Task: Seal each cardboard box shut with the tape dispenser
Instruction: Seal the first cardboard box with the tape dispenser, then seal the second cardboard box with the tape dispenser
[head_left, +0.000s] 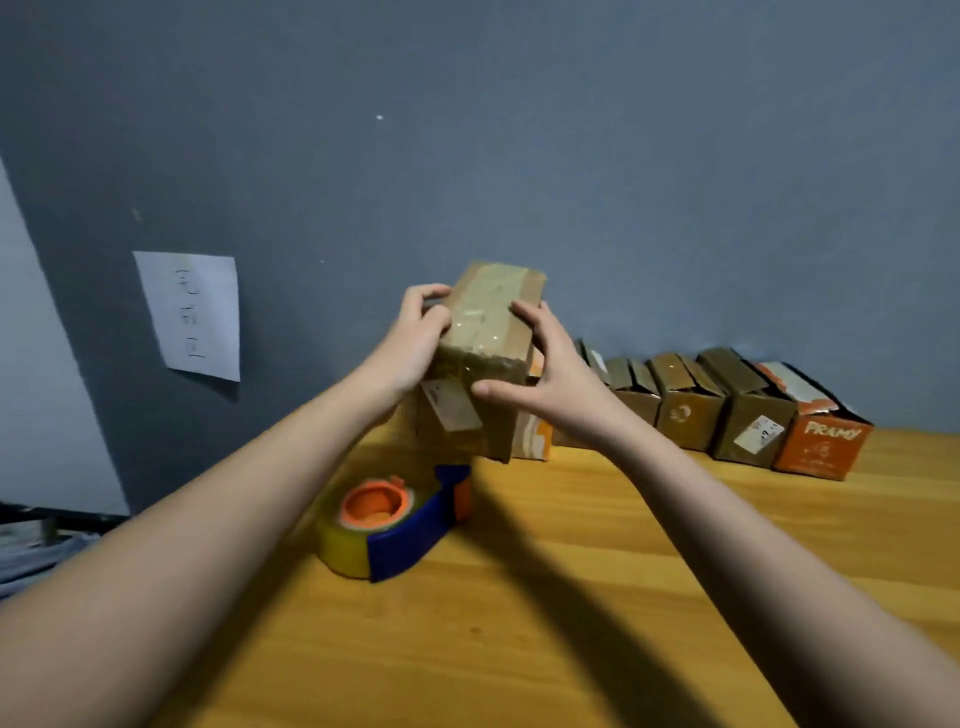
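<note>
A taped box (480, 358) is gripped by both hands (415, 343) (550, 379), seemingly being smoothed; next, the dispenser (400, 519) at six o'clock is needed.

Light wooden table (597, 597) filling the lower frame.
At centre-left lies a blue-and-orange tape dispenser (397, 519); along the right-hand back edge stands a row of open brown cardboard boxes (691, 410), ending in an orange printed box (821, 441).

We seem to be at a small packing station. Worn cartons (727, 410) line the wooden table (597, 597) at two o'clock; a handwritten note (195, 314) hangs at ten.
</note>
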